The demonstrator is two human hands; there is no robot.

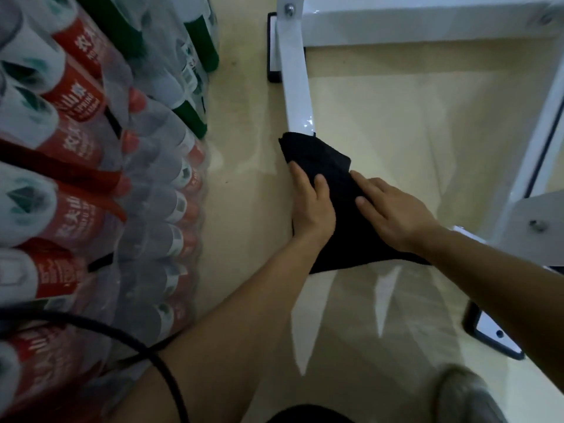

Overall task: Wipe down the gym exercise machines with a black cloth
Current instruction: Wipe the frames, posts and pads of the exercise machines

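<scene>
Head view: near the middle of the frame, a black cloth (319, 155) lies draped over the lower end of a white frame bar (294, 87). The left hand (311, 209) grips the cloth, thumb on top and fingers curled over its left edge. The right hand (393, 215) presses flat on it, fingers straight and slightly spread. Packs of bottled water (76, 148) fill the left side.

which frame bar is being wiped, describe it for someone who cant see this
Find the white metal machine frame on the beige floor, right of the shrink-wrapped water bottle packs. Take its left floor bar, running from the bolted corner toward the viewer. Only this bar's near end lies under the black cloth.
</scene>
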